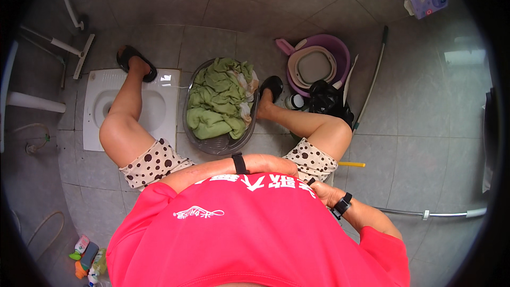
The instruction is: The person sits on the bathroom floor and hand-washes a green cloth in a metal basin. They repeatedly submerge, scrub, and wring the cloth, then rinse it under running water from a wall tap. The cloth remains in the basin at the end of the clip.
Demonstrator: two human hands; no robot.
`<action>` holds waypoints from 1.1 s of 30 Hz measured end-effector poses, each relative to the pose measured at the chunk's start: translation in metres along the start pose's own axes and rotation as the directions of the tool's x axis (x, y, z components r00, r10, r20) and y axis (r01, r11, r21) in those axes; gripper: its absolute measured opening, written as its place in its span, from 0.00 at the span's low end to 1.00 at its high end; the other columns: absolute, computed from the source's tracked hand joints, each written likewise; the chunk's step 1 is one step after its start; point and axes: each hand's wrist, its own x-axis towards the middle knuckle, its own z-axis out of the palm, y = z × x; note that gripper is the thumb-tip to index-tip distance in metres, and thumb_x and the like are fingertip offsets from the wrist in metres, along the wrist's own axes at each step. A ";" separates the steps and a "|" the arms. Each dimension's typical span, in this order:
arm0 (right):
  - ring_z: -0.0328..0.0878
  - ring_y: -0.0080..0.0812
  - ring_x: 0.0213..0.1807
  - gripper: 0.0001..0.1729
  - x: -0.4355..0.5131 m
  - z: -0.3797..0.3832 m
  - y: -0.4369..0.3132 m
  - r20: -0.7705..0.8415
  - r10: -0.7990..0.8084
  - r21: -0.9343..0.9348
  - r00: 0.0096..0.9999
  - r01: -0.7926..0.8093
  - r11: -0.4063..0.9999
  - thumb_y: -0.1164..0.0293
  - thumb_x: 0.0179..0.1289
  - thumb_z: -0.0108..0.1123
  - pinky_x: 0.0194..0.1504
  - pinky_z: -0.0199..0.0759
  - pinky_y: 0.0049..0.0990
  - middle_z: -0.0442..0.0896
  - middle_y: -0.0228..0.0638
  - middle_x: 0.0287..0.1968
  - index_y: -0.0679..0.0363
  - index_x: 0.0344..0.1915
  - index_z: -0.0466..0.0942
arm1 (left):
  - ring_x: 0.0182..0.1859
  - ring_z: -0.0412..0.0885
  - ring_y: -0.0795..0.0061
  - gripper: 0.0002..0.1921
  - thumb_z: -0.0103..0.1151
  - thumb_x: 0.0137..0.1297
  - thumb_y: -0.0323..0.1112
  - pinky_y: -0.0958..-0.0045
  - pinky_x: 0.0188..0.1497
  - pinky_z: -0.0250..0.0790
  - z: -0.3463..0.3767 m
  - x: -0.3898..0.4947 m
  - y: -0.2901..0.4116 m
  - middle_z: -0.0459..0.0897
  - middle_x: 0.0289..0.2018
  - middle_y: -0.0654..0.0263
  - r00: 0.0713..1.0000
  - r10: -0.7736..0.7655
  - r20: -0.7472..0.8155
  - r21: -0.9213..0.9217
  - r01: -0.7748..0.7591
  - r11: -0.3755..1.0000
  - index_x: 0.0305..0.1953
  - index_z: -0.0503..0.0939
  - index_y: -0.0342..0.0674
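My left hand [282, 164] reaches across my lap to the right thigh, with a black band [240, 163] on that wrist. Beside my right hip is my right hand [323, 193], close to the left one, and a black watch-like device [342, 205] sits on its wrist. The fingers of both hands are largely hidden by the red shirt [255, 239], so what they hold cannot be seen. A small piece of black strap shows near the right fingers. Between my feet, a dark see-through plastic tub [217, 149] holds crumpled green cloth [217, 99] and some whitish, brown-stained fabric [246, 95].
A white squat toilet [169, 111] lies under my left leg. Near my right foot are a purple basin [343, 54] with a collapsible pink basin [295, 67], a black plastic bag [328, 101] and a metal pole [372, 79]. A squeegee [84, 56] and bottles [88, 255] are at left.
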 end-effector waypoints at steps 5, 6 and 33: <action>0.78 0.34 0.57 0.22 0.006 -0.010 -0.007 0.361 0.020 -0.004 0.932 -0.020 1.000 0.69 0.69 0.54 0.61 0.71 0.36 0.79 0.44 0.58 0.68 0.59 0.72 | 0.43 0.78 0.81 0.13 0.52 0.71 0.38 0.75 0.46 0.70 0.007 -0.009 -0.023 0.84 0.42 0.64 0.987 0.090 -0.131 -0.543 -0.147 0.826 0.48 0.80 0.36; 0.79 0.32 0.56 0.22 0.005 -0.010 -0.009 0.305 0.018 -0.133 0.952 0.023 0.991 0.70 0.68 0.57 0.60 0.73 0.34 0.80 0.43 0.56 0.69 0.59 0.72 | 0.43 0.79 0.81 0.13 0.52 0.71 0.37 0.75 0.46 0.70 0.011 -0.016 -0.024 0.84 0.42 0.64 0.987 0.038 -0.159 -0.670 -0.136 0.729 0.48 0.80 0.35; 0.72 0.39 0.42 0.19 0.017 0.016 0.011 0.404 -0.747 -0.869 0.527 -0.032 -0.493 0.61 0.59 0.53 0.49 0.59 0.41 0.78 0.41 0.46 0.56 0.47 0.77 | 0.39 0.83 0.69 0.16 0.59 0.62 0.44 0.65 0.45 0.73 -0.032 -0.010 -0.039 0.87 0.35 0.58 0.938 0.095 -0.334 0.183 -0.034 0.983 0.39 0.85 0.37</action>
